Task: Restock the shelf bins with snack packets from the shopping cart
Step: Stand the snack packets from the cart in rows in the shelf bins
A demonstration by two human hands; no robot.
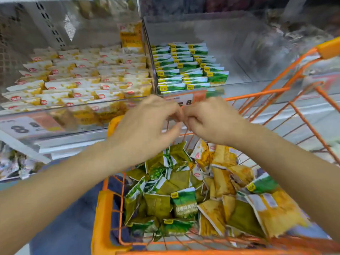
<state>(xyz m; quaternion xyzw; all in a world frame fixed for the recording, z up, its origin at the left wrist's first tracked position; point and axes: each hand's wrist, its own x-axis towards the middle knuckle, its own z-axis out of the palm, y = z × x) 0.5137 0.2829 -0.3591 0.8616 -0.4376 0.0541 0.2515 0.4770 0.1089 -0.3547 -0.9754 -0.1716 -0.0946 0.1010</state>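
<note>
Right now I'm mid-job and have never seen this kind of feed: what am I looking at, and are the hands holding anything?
There is one picture, from a camera on a person's head, looking down. No machine: two bare arms. The left hand and right hand meet above the orange cart, fingers curled; blur hides whether they pinch anything. The cart holds loose green packets and yellow packets. Behind, a clear shelf bin holds rows of yellow-and-white packs; the next bin holds green ones and has bare floor at its right.
</note>
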